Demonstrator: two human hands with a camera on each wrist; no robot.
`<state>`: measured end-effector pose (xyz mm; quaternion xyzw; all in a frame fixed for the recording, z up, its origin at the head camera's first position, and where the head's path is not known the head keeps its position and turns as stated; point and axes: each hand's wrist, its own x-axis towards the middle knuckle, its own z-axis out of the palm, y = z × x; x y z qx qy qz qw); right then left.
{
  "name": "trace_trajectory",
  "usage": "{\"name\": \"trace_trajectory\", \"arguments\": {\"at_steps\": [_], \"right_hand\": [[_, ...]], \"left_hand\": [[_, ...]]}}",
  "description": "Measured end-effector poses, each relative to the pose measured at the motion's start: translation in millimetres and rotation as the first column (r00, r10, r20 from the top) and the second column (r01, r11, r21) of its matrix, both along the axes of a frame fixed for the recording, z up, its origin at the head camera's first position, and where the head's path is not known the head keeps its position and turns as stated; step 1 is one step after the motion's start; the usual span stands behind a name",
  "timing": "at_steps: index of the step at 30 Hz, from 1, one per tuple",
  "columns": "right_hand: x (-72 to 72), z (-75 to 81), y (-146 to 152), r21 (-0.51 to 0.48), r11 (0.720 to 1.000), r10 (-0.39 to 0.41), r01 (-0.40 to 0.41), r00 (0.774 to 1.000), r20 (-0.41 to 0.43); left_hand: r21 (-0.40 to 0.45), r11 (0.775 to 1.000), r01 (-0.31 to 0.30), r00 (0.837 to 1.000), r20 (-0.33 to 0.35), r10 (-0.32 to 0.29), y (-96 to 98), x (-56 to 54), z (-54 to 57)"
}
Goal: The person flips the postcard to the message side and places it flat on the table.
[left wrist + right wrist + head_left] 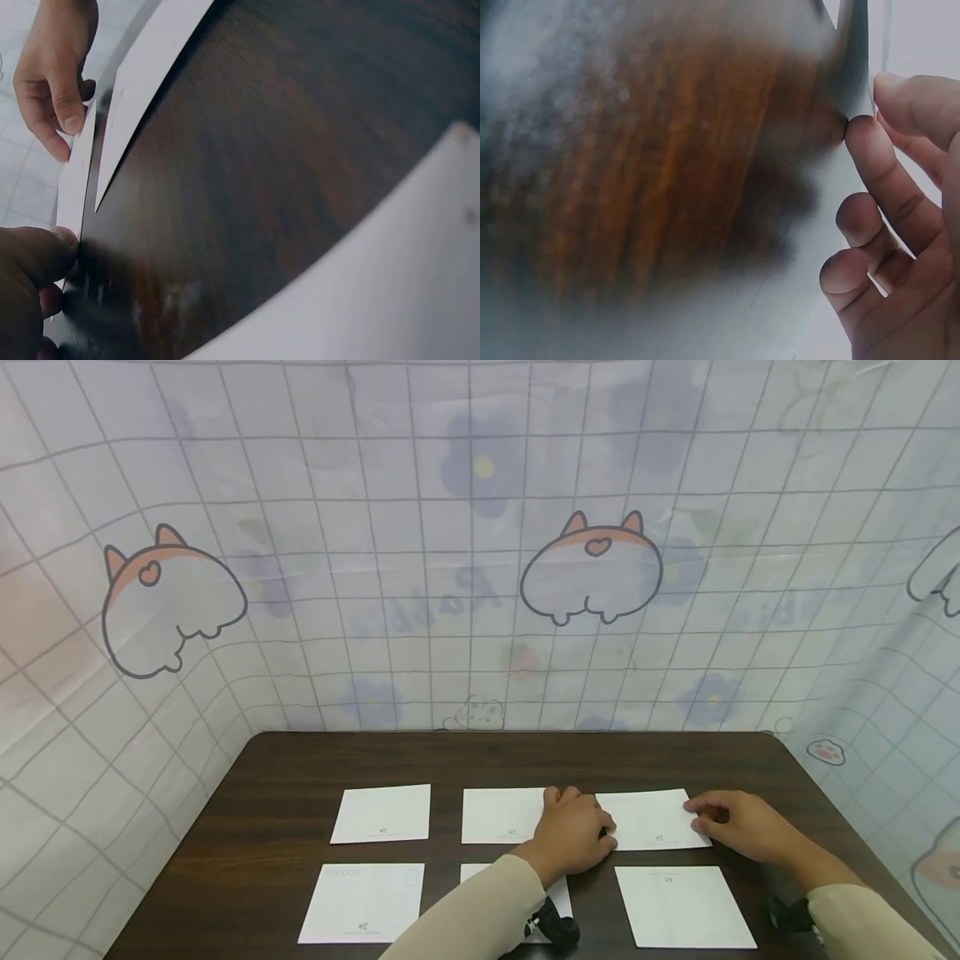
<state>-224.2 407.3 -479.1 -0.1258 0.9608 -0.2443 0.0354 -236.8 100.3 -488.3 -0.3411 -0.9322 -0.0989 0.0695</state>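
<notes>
A white postcard lies at the back right of the dark table, between both hands. My left hand pinches its left edge, thumb on top; this hand also overlaps the right end of the back middle postcard in the head view. At the opposite short edge, my right hand pinches the same card between thumb and fingers. In the right wrist view the thumb and forefinger meet at the card's thin edge, with the other fingers loosely bent.
More white postcards lie in two rows on the wooden table: back left, front left, front right, and front middle, partly hidden by my left sleeve. A patterned grid curtain stands behind and beside the table.
</notes>
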Motion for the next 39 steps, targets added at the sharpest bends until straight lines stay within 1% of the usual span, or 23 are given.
{"name": "trace_trajectory", "arguments": {"at_steps": [3,8,12,15,19,24,28,32,35,39], "right_hand": [[0.6,-0.1,0.6,0.010,1.000,0.015,-0.015,1.000,-0.012],[1.7,-1.9,1.0,0.021,1.000,0.018,-0.018,1.000,-0.024],[1.0,-1.7,-1.0,0.027,1.000,0.017,-0.016,0.999,-0.050],[0.4,0.1,-3.5,0.034,0.999,0.009,-0.006,0.997,-0.073],[-0.9,1.5,-5.9,0.039,0.999,-0.018,0.022,0.995,-0.097],[-3.5,2.1,-6.9,0.044,0.999,-0.019,0.025,0.990,-0.137],[-3.9,3.7,-9.0,0.068,0.998,-0.007,0.020,0.984,-0.179],[-4.3,6.2,-9.9,0.100,0.995,0.018,0.003,0.977,-0.211],[-3.6,8.8,-11.7,0.121,0.993,0.020,0.006,0.976,-0.216],[-0.9,12.7,-16.4,0.132,0.991,0.010,0.019,0.976,-0.216]], "left_hand": [[0.001,1.000,-0.002,1.000,-0.005,0.002,-0.1,0.1,-0.1],[0.007,1.000,-0.003,1.000,-0.002,0.003,-1.1,1.3,1.1],[0.037,0.999,-0.001,1.000,0.019,0.000,-3.9,0.0,2.3],[0.072,0.997,0.017,0.999,0.047,-0.020,-6.9,-4.4,0.6],[0.095,0.994,0.056,0.996,0.067,-0.063,-10.4,-8.5,-1.3],[0.106,0.991,0.084,0.994,0.063,-0.091,-18.6,-6.5,5.4],[0.138,0.986,0.095,0.992,0.070,-0.105,-30.5,-5.9,14.0],[0.175,0.980,0.100,0.989,0.092,-0.117,-47.2,-5.8,22.0],[0.193,0.977,0.091,0.990,0.086,-0.109,-62.3,-6.6,26.4],[0.203,0.977,0.065,0.994,0.067,-0.081,-85.0,-8.6,30.8]]}}
